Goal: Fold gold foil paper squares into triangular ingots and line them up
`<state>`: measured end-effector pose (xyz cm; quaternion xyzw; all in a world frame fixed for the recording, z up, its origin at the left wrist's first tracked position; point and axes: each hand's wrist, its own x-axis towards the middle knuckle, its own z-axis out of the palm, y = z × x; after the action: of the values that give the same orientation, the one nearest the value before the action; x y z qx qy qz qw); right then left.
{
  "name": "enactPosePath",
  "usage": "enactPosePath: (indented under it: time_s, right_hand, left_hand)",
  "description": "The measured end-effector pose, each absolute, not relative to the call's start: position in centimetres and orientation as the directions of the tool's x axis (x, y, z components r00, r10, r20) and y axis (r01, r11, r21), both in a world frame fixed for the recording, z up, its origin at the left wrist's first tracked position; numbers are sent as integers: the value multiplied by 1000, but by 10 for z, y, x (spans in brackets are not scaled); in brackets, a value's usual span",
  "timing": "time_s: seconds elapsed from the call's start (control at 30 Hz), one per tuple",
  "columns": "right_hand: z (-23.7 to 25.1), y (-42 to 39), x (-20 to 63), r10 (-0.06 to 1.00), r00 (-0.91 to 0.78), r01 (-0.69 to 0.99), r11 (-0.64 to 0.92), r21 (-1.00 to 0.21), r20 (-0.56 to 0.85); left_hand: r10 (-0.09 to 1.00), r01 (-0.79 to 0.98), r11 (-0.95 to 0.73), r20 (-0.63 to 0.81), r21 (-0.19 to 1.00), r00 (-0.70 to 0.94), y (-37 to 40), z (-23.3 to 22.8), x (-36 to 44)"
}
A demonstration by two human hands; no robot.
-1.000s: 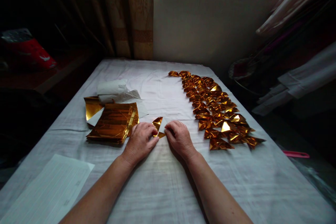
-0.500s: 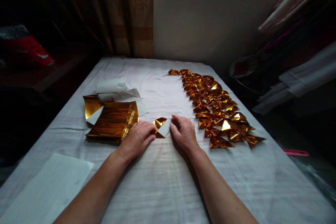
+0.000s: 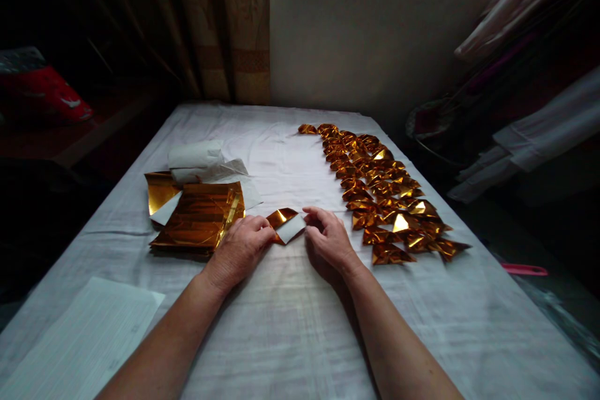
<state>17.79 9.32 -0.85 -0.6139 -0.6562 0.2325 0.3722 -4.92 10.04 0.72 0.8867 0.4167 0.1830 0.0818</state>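
A small folded piece of gold foil paper point(image 3: 292, 229) lies low over the cloth between my hands, its pale back showing on the right part and shiny gold on the upper left. My left hand point(image 3: 244, 245) pinches its left end between thumb and fingers. At the right corner, my right hand point(image 3: 330, 239) has its thumb and curled forefinger around the tip of the paper. Just beyond my left hand sits a stack of flat gold foil sheets point(image 3: 199, 215). Right of my right hand, rows of folded gold foil pieces point(image 3: 370, 194) stretch back across the table.
Crumpled whitish paper point(image 3: 197, 159) lies behind the foil stack. A pale sheet point(image 3: 89, 337) rests at the near left of the white tablecloth point(image 3: 281, 337). Clothes point(image 3: 553, 125) hang at the right, and a pink handle point(image 3: 525, 269) is beyond the table's right edge.
The foil paper has tilted and looks longer, its left end drawn slightly left by my left hand. My right hand stays by its right corner. The whole view has shifted slightly.
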Motion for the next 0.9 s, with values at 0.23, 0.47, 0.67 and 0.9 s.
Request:
enactPosePath:
  time_s: [0.23, 0.47, 0.67, 0.9]
  right_hand:
    - [-15, 92, 185, 973, -44, 548, 214, -809, 228]
    - [-20, 95, 183, 911, -102, 723, 344, -600, 400]
    - [-8, 91, 184, 812, -264, 778, 498, -383, 520]
    - [-5, 85, 173, 784, -359, 703, 584, -406, 507]
  left_hand:
    - [787, 764, -614, 227, 199, 574, 94, 9, -42]
    - [793, 793, -596, 243, 125, 558, 86, 17, -33]
    - [785, 807, -583, 320, 91, 531, 82, 15, -27]
    - [777, 796, -597, 318, 99, 543, 81, 8, -27]
